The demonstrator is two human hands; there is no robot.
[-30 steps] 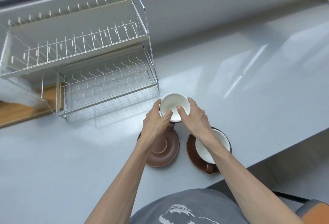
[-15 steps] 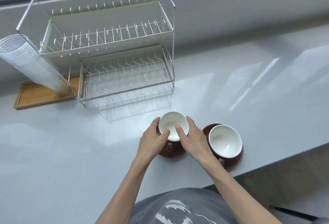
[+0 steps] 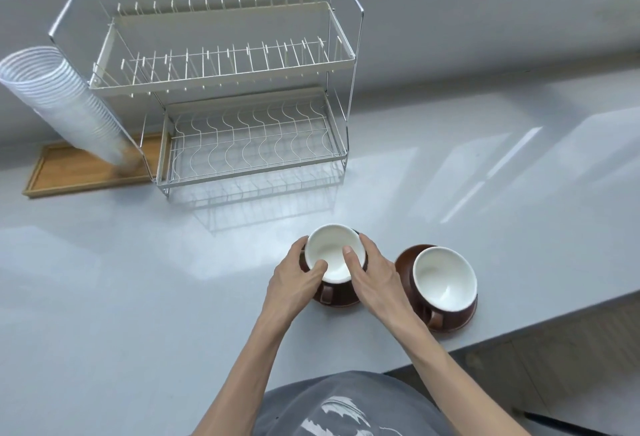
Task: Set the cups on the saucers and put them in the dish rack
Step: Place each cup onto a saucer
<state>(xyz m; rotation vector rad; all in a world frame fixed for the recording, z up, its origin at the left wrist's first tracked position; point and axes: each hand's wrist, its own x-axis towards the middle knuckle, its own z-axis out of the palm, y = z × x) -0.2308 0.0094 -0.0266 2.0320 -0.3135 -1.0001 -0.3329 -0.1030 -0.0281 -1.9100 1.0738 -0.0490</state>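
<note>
Two brown cups with white insides are on the grey counter. The left cup [image 3: 330, 250] sits on a brown saucer [image 3: 341, 300], its handle facing me. My left hand [image 3: 294, 279] and my right hand [image 3: 375, 274] grip this cup from both sides, thumbs over the rim. The right cup [image 3: 445, 278] rests on its own brown saucer [image 3: 405, 259], untouched. The two-tier wire dish rack [image 3: 249, 162] stands behind, both shelves bare.
A tilted stack of clear plastic cups [image 3: 62, 103] sits on a wooden tray [image 3: 79, 176] left of the rack. The counter's front edge [image 3: 540, 323] runs close by the right saucer. A grey wall lies behind the rack.
The cup in both hands came down from above the counter onto the left saucer. The view shifted, so the rack now sits more central.
</note>
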